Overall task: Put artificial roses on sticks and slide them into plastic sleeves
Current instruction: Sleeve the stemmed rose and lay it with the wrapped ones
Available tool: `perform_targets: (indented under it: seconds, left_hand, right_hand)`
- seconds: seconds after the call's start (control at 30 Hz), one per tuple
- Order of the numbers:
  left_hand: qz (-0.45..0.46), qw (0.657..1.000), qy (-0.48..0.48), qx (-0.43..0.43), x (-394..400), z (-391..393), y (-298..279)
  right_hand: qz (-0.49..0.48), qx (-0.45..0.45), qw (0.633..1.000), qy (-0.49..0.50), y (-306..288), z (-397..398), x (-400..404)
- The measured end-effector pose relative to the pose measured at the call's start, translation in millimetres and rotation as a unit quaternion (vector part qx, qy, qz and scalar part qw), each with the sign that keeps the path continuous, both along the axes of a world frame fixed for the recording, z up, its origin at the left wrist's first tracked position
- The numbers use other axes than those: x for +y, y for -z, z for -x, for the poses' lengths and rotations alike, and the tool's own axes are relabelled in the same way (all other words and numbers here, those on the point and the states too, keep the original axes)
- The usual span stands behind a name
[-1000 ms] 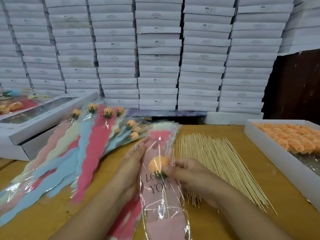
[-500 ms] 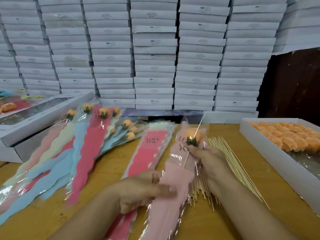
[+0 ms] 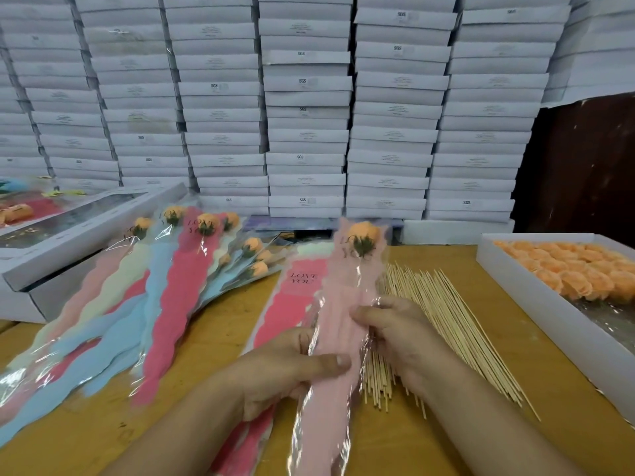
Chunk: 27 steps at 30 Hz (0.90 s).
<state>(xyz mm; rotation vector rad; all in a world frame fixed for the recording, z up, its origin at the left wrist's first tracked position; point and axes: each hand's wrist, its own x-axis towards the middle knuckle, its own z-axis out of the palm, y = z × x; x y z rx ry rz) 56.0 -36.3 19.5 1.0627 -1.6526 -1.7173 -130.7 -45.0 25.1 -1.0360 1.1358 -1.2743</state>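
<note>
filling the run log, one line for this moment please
step: rose seated in pink sleeve | left hand: holds sleeve | right hand: holds sleeve | sticks: on table

Bright even light, soft focus, bowed edges

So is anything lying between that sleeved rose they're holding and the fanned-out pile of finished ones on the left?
Mostly clear. Both hands, left hand and right hand, hold the pink sleeve above the stack of empty sleeves. Between that and the finished pile only bare table shows.
</note>
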Motion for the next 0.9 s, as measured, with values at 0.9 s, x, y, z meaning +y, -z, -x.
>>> perform_targets:
  seconds: [0.9]
  left_hand:
    - [0.237,0.772,-0.441,-0.391,-66.6,-85.4,28.6]
  right_hand:
    - [-0.004,-0.061,0.992,0.112,-9.4,19.8,-3.4]
